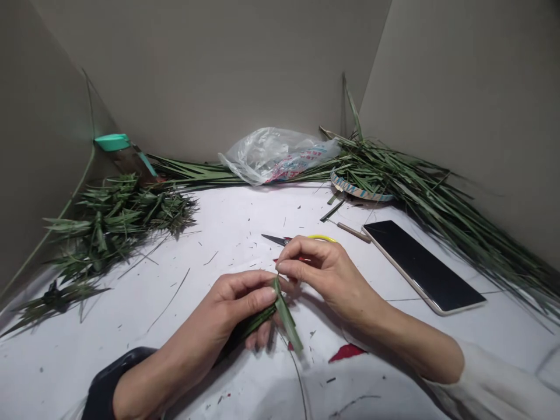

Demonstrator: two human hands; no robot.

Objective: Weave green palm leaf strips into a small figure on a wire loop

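My left hand (pixel 245 303) is closed around a bundle of green leaf strips (pixel 259 319), its thumb pressing near the upper end. From that end a folded leaf strip (pixel 286 318) slants down to the right, its lower tip slightly blurred. Just above, my right hand (pixel 326 271) pinches a thin strand at the top of the bundle between thumb and forefinger. A thin dark thread or wire (pixel 300 376) runs down from under the hands across the white surface. Behind my right hand lie scissors (pixel 321 237) with a yellow handle, partly covered.
Spiky leaf pieces (pixel 105 227) pile up at left beside a teal-lidded container (pixel 112 142). At the back are a clear plastic bag (pixel 262 154) and long leaves (pixel 429 192). A phone (pixel 424 265), a wooden-handled tool (pixel 353 232) and red scraps (pixel 347 352) lie around.
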